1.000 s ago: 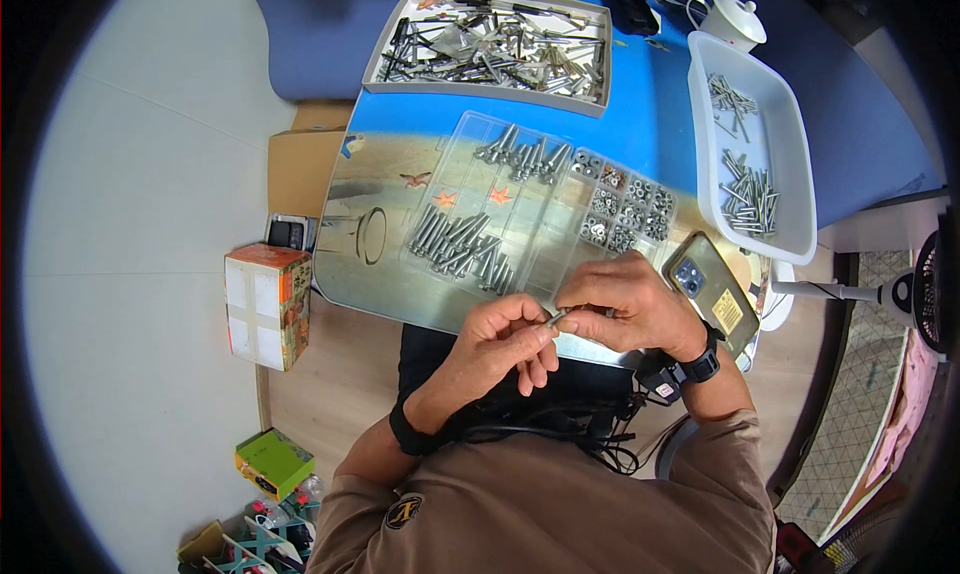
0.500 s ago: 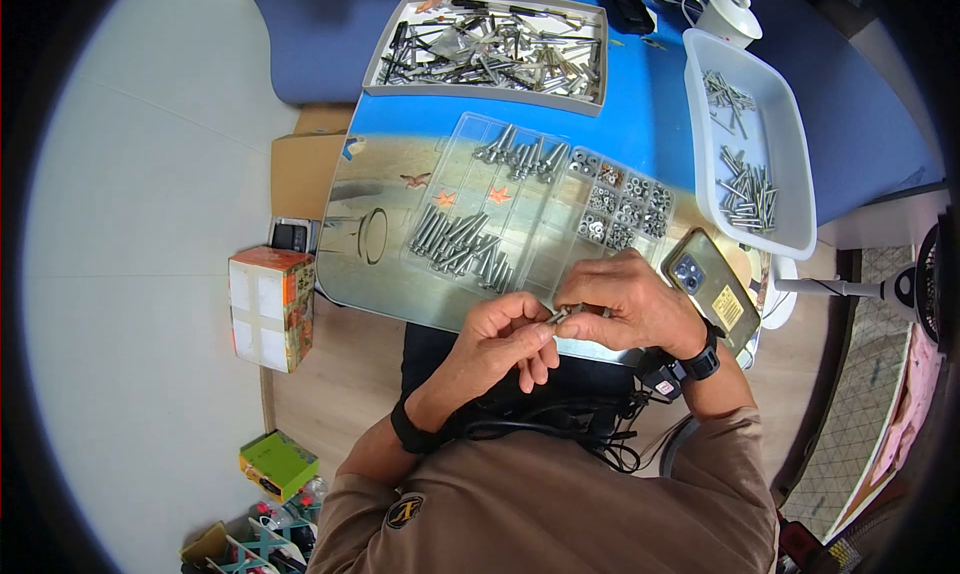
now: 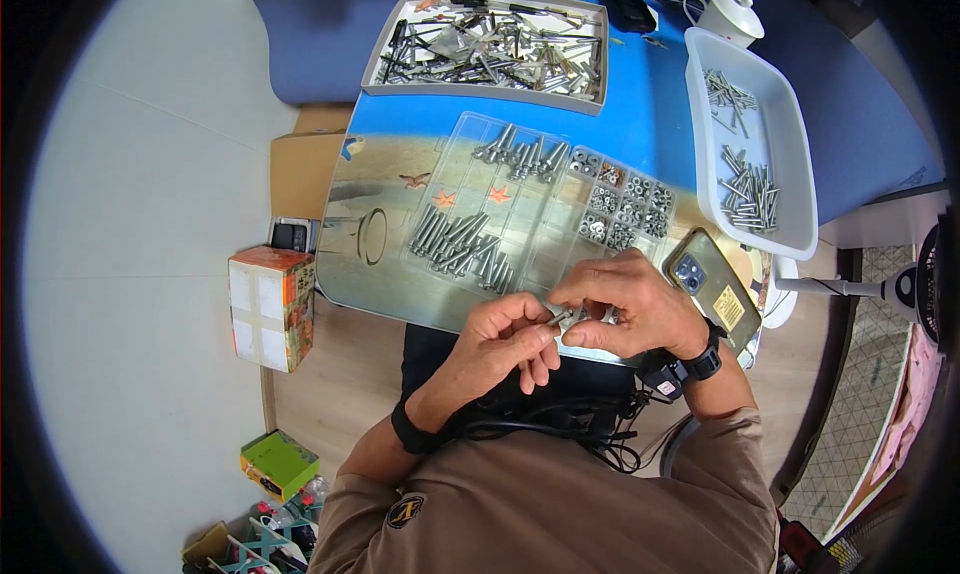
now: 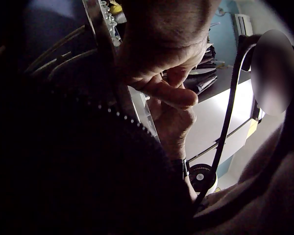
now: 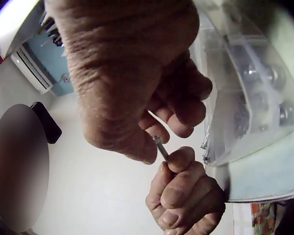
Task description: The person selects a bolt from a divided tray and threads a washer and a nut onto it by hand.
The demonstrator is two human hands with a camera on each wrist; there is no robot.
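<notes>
My left hand [image 3: 500,339] pinches a small bolt [image 3: 562,317] between thumb and forefinger, at the table's near edge. In the right wrist view the bolt [image 5: 162,151] points up from those fingers, with a slightly wider bit at its upper end. My right hand [image 3: 640,304] arches over that end, its thumb and forefinger spread apart around it. Behind the hands lies a clear divided case; one half [image 3: 462,196] bears bolts in rows, the other [image 3: 622,156] nuts and washers in small compartments. The left wrist view is dark and hides the bolt.
A shallow box [image 3: 590,102] of mixed hardware stands at the back. To the right are a white tub [image 3: 760,134] with loose screws, a phone [image 3: 715,289] close to my right wrist, and a lidded white cup [image 3: 732,21]. Cables [image 3: 600,439] hang over my lap.
My right thumb and forefinger have parted from around the bolt's end, where they were closed before. The left hand keeps its pinch in much the same spot.
</notes>
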